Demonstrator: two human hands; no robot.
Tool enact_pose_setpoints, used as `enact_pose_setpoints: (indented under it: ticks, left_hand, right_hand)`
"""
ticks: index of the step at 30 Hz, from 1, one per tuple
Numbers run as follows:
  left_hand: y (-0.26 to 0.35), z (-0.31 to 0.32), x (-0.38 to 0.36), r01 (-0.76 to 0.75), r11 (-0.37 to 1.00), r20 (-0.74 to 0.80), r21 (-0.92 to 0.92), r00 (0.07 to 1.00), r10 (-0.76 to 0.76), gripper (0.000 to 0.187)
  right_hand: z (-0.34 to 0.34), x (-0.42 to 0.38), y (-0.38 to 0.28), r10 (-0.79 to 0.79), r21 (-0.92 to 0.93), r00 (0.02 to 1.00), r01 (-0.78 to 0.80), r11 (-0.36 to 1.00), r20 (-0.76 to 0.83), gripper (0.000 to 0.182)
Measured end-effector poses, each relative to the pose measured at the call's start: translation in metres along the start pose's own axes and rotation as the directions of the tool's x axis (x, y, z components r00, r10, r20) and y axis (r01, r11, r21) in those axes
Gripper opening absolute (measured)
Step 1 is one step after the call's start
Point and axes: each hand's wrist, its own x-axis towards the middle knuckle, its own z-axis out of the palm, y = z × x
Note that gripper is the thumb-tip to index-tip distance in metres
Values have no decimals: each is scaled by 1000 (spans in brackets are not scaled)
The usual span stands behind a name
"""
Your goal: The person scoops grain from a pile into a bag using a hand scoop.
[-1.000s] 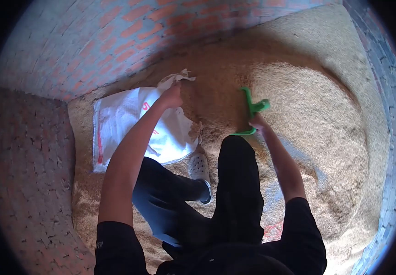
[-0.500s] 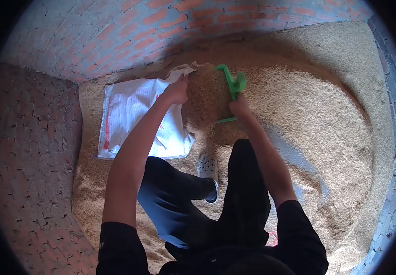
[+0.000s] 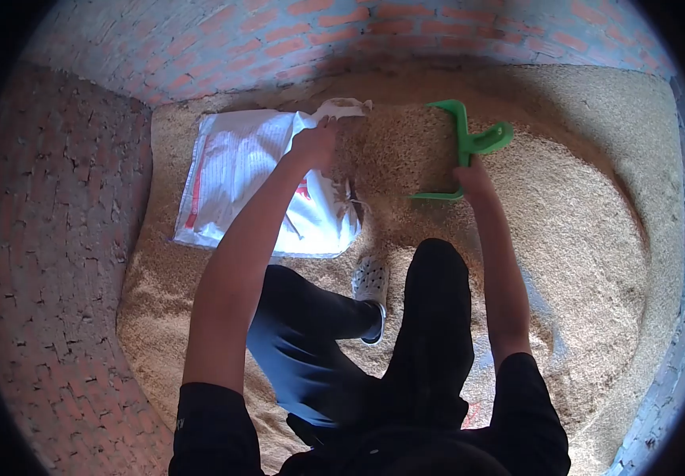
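Observation:
A white woven sack [image 3: 235,170] with red print lies on its side over the grain, its mouth facing right. My left hand [image 3: 316,147] is closed on the upper edge of that mouth. Fingers of my right hand [image 3: 475,178] wrap the back edge of a green dustpan [image 3: 463,131], just below its stubby handle. The pan's wide front faces the sack, and a layer of grain [image 3: 410,151] covers its floor. Loose grain fills the space between the pan's front and the sack's mouth, partly hiding both edges.
Loose grain [image 3: 573,230] is heaped over the floor, deepest at the right and back. Brick walls [image 3: 57,238] enclose it on the left, back and right. My shoe [image 3: 370,278] stands in the grain below the sack, and a patch of grey floor shows right of my knee.
The dustpan in my right hand has moved right, away from the sack's mouth. My left hand keeps hold of the sack. The whole view has shifted slightly.

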Motion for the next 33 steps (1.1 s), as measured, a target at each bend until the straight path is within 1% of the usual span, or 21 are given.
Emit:
enact_pose_setpoints:
  ticks: [3,6,8,9,10,12,13,14,15,16,17,19,21,22,24,25,27,29,30,32,33]
  left_hand:
    - [-19,1,16,-60,990,-278,-126,960,22,67]
    - [-12,-35,-2,-77,979,-229,-189,973,33,73]
    - [-17,-33,8,-47,974,-237,-220,971,-7,74]
    - [-19,-33,12,-12,968,-238,-252,970,-50,74]
    - [-20,-33,13,-18,968,-238,-252,970,-44,74]
    - [-24,-37,15,42,969,-222,-241,970,-98,75]
    - [-26,-33,15,40,971,-219,-237,971,-94,75]
    - [-28,-26,13,52,982,-268,-184,958,-101,73]
    - [-32,-21,13,67,989,-319,-131,942,-106,70]
    - [-37,-19,12,70,989,-320,-127,941,-107,70]
    - [-44,-17,11,119,985,-301,-124,941,-152,69]
    - [-55,-14,9,178,976,-280,-123,937,-207,67]
    - [-61,-9,6,76,982,-419,-172,897,-143,63]
    - [-60,-11,4,81,981,-416,-179,897,-150,63]
    - [-53,-21,0,96,961,-446,-260,871,-208,51]
    - [-53,-18,0,97,959,-444,-265,871,-211,51]
    - [-49,-13,0,142,950,-545,-277,791,-277,58]
    - [-43,-12,-3,152,950,-545,-271,790,-282,62]
    - [-40,-10,-5,166,949,-537,-267,792,-289,67]
    - [-36,-7,-3,141,956,-534,-258,804,-263,70]
    - [-34,-5,-3,119,960,-527,-253,815,-239,73]
  right_hand:
    - [13,10,-9,0,-6,1000,0,1000,16,66]
    - [57,24,-18,-94,-85,992,101,991,86,66]
    - [100,40,-5,-86,33,992,84,996,90,62]
    - [118,28,-21,-54,-62,988,63,996,142,60]
    - [138,9,-36,-12,-155,982,42,987,189,57]
    - [180,-13,-47,-122,-467,980,183,865,157,53]
    - [199,-11,-43,-134,-492,966,230,839,223,54]
    - [213,-8,-35,-142,-513,946,280,811,291,56]
    - [222,-6,-25,-143,-510,946,279,814,291,56]
    - [228,-8,-23,-324,-508,907,419,752,269,62]
    - [233,-10,-20,-493,-510,834,545,665,248,68]
    - [223,-17,-19,-522,-497,808,583,643,273,71]
    - [201,-32,-29,-543,-489,783,618,616,305,75]
    - [189,-42,-38,-580,-489,761,639,594,290,75]
    - [171,-48,-50,-616,-491,736,661,568,280,76]
    - [164,-50,-53,-653,-512,714,671,535,253,76]
    - [150,-47,-49,-691,-538,689,677,503,221,77]
    - [137,-40,-43,-757,-563,585,745,359,291,76]
    - [127,-39,-38,-759,-564,585,743,360,287,76]
    - [104,-42,-38,-778,-597,509,771,223,367,73]
    - [96,-41,-38,-780,-598,509,770,224,363,73]
